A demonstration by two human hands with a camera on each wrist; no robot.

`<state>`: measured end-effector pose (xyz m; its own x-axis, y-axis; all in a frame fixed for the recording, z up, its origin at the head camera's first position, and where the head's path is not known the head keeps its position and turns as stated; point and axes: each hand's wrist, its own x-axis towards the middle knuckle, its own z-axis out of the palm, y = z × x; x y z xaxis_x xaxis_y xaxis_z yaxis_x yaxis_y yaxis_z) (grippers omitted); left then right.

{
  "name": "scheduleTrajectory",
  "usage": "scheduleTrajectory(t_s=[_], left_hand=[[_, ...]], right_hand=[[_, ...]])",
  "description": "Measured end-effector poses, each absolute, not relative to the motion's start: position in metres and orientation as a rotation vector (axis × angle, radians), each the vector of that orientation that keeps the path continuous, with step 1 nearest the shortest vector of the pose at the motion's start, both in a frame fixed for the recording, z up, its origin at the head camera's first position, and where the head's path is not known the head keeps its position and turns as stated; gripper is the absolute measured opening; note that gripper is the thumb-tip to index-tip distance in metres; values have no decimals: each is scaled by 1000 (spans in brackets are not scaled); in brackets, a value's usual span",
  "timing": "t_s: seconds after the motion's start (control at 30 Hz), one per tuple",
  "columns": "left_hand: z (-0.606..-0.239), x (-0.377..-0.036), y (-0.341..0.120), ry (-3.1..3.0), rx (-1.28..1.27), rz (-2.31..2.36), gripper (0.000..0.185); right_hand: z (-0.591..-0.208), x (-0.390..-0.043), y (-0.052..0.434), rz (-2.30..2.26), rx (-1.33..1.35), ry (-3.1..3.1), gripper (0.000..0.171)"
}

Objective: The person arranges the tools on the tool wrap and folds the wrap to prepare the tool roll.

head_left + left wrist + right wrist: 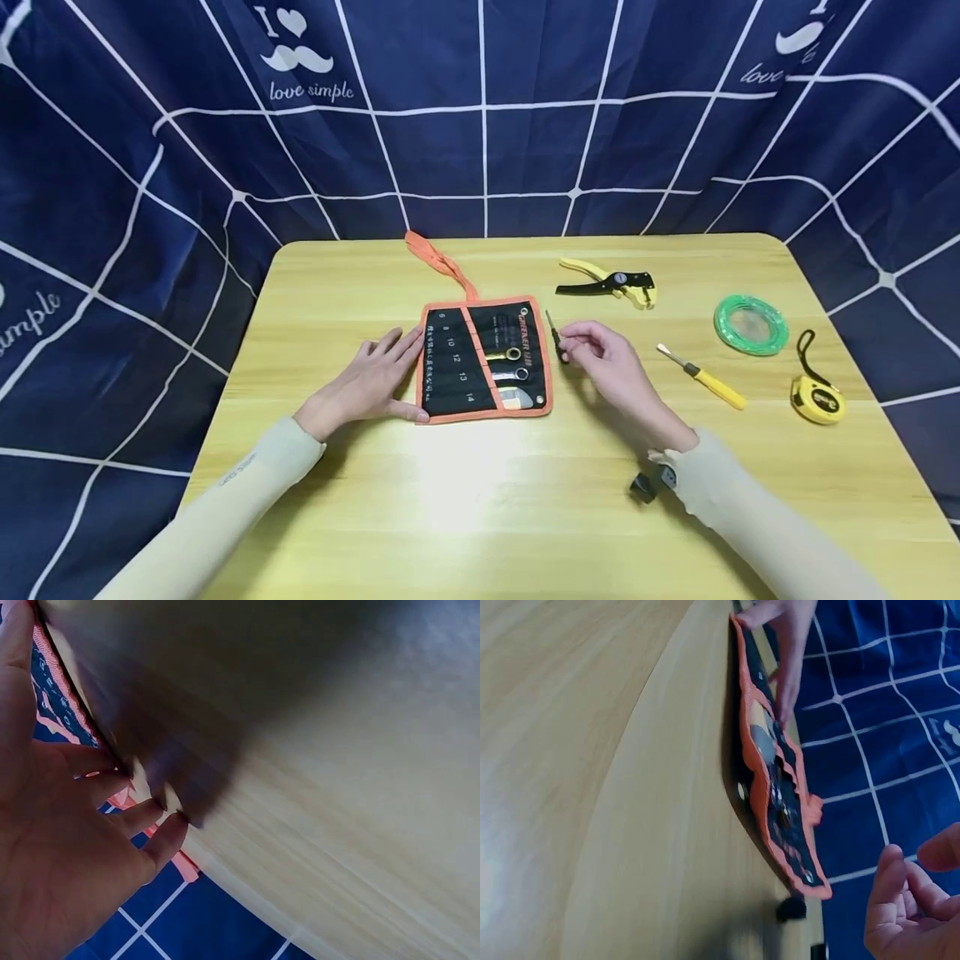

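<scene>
A black tool pouch (448, 367) with orange trim and printed numbers lies on the table. Two ring spanners, one gold (512, 354) and one silver (522, 375), stick out of its pockets beside a broad, pale metal piece (515, 397). My left hand (378, 379) rests along the pouch's left edge, fingers extended and thumb at the near corner. Just right of the pouch is a small screwdriver (556, 338) with a dark handle. My right hand (603, 362) overlaps that handle in the head view; in the right wrist view its loosely bent fingers (889, 889) show a gap from the thumb.
An orange strap (442, 265) trails from the pouch's far edge. Yellow-and-black wire strippers (618, 283) lie at the back. Rightward are a yellow-handled screwdriver (705, 379), a green wire coil (780, 329) and a yellow tape measure (817, 400). A blue checked curtain (525, 150) surrounds the table.
</scene>
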<state>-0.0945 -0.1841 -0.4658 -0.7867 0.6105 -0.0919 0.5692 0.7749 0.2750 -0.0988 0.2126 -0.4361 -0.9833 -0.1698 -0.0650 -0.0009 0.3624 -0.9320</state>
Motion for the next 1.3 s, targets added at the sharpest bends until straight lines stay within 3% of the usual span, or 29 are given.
scheduleTrajectory(t_s=[0.7, 1.07, 1.3], left_hand=[[-470, -90, -187, 2831, 971, 331, 130], [-472, -91, -184, 2837, 970, 320, 133], [-470, -91, -184, 2848, 970, 304, 133]], right_hand=[[-442, -38, 306, -1977, 86, 2455, 16], [-454, -12, 327, -1589, 246, 2660, 43], [-460, -2, 332, -1517, 240, 2611, 51]])
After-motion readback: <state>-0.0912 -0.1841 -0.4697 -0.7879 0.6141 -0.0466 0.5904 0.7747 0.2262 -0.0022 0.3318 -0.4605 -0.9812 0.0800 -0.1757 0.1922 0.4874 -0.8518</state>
